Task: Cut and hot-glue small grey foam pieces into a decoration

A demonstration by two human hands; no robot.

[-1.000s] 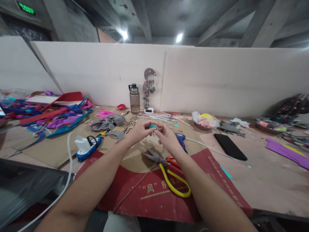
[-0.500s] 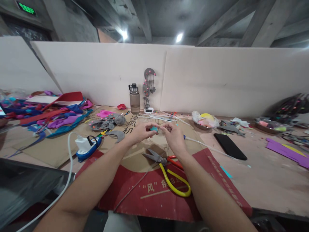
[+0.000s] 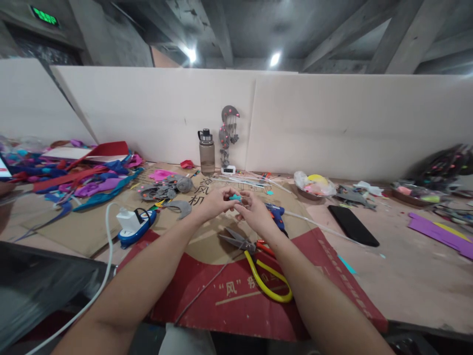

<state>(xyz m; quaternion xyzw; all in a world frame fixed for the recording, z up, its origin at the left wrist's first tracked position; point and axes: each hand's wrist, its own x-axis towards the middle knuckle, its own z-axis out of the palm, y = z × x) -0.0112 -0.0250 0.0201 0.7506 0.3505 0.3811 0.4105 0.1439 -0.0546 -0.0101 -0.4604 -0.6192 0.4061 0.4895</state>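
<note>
My left hand (image 3: 219, 203) pinches a small teal felt-like piece (image 3: 235, 197) above the cardboard. My right hand (image 3: 253, 209) meets it from the right, thumb and fingertips closed at the piece's edge; its exact shape is partly hidden by fingers. Below the hands lie scissors (image 3: 271, 283) with yellow handles, blades open and pointing left. Something with red handles (image 3: 265, 248) sits beside them, partly behind my right forearm. A blue glue gun (image 3: 276, 213) with a long clear glue stick (image 3: 321, 224) rests just right of my right hand.
Red-printed cardboard (image 3: 258, 315) covers the table's front. A blue power strip (image 3: 136, 229) and grey felt pieces (image 3: 162, 190) lie left. A bottle (image 3: 207, 155) and a hanging grey moon ornament (image 3: 229, 123) are behind. A black phone (image 3: 353, 225) and a bowl (image 3: 314, 191) are right.
My right hand has shifted slightly left and lower, its fingers now nearer the teal piece. The glue gun and a small teal scrap behind it have come into sight.
</note>
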